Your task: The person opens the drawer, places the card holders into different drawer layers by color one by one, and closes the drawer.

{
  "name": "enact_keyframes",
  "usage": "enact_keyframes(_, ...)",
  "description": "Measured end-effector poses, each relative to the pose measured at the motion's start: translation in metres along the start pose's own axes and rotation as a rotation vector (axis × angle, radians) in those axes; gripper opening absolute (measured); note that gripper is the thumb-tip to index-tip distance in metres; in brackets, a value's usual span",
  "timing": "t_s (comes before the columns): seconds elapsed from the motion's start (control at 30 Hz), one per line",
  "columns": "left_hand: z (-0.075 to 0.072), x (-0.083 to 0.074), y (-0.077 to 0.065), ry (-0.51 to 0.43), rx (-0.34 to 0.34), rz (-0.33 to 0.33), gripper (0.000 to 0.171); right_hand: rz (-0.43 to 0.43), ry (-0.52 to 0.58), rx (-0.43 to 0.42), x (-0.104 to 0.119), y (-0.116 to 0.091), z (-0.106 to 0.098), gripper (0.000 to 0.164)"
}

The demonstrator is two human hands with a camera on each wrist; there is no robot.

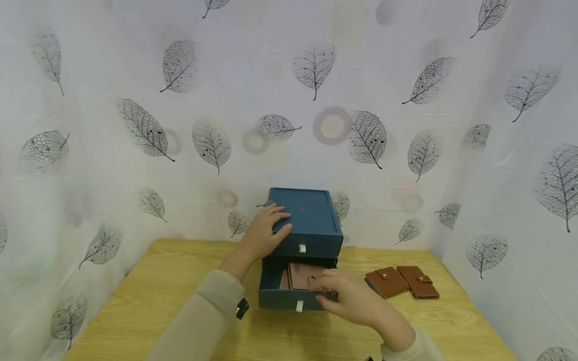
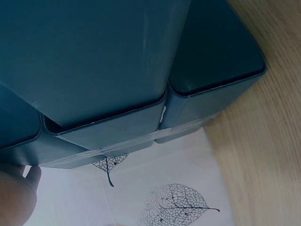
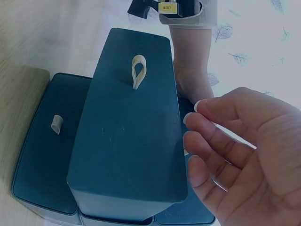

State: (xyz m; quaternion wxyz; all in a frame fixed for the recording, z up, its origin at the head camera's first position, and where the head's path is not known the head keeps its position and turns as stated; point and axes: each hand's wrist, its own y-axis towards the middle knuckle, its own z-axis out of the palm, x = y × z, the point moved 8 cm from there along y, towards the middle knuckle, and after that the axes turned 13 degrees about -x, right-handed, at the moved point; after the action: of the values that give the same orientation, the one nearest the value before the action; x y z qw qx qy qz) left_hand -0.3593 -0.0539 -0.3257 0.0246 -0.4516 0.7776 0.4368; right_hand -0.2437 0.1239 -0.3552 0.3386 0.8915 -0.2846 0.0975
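Note:
A dark blue drawer box (image 1: 302,210) stands at the back of the table, with its pulled-out drawer (image 1: 280,300) below the top one. Inside that drawer lies a pink wallet (image 1: 301,276) with a snap, beside another pink piece partly hidden. On the box's top, toward its left edge, rests my left hand (image 1: 265,231), fingers spread; only part of this hand (image 2: 16,195) shows in the left wrist view. My right hand (image 1: 352,296) is over the drawer's right front edge, close to the wallet. In the right wrist view its fingers (image 3: 211,155) are loosely bent, holding nothing.
Two brown wallets, a left one (image 1: 386,282) and a right one (image 1: 418,282), lie on the wooden table (image 1: 180,281) right of the box. A pale loop tab (image 3: 138,70) sits on the pulled-out drawer's front. A leaf-print curtain (image 1: 280,75) hangs behind.

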Motion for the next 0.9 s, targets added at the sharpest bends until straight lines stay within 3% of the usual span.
enact_keyframes(0.6, 0.003, 0.002, 0.001, 0.018, 0.016, -0.004, 0.047, 0.001, 0.033, 0.032, 0.009, -0.008, 0.007, 0.016)
enact_keyframes(0.9, 0.002, 0.001, 0.001, 0.014, 0.016, 0.002, 0.046, 0.095, 0.05, 0.093, 0.005, -0.013, 0.017, 0.017)
